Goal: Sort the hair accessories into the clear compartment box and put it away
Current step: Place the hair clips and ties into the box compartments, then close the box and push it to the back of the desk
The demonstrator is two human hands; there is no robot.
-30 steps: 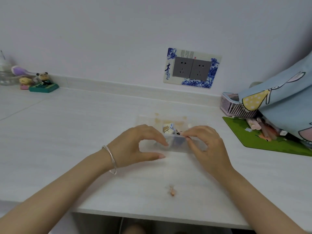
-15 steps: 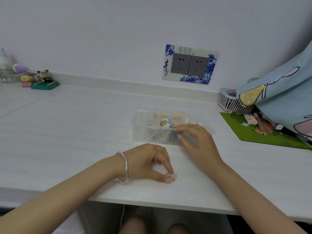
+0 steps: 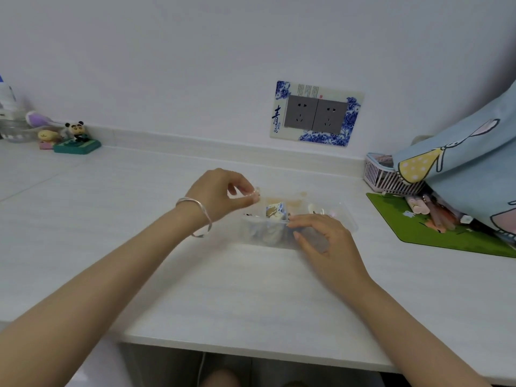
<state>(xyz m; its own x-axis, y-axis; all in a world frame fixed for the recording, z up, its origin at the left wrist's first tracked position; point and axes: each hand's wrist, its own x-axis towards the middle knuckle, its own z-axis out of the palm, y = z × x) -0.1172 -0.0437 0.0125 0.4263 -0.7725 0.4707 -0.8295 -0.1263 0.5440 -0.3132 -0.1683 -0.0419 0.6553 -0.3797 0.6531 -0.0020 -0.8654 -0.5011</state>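
Observation:
The clear compartment box point(image 3: 347, 219) stands on the white desk point(image 3: 139, 219), holding several small hair accessories, among them a blue and white one point(image 3: 275, 212). My left hand point(image 3: 220, 192) hovers above the box's left end and pinches a small pale pink hair accessory point(image 3: 255, 192) between thumb and fingertips. My right hand point(image 3: 324, 238) holds the box's near wall, thumb on the front and fingers on the rim.
A green mat point(image 3: 435, 233) with pens lies at the right, under a light blue printed cloth point(image 3: 474, 174). A pink slatted basket point(image 3: 385, 177) stands by the wall. Panda figurines point(image 3: 75, 138) and a bottle sit at the far left. Wall sockets point(image 3: 315, 114) are behind the box.
My left hand went from the box to the desk's front, picked up the small pink accessory, and has now lifted it above the box's left end. My right hand stayed on the box.

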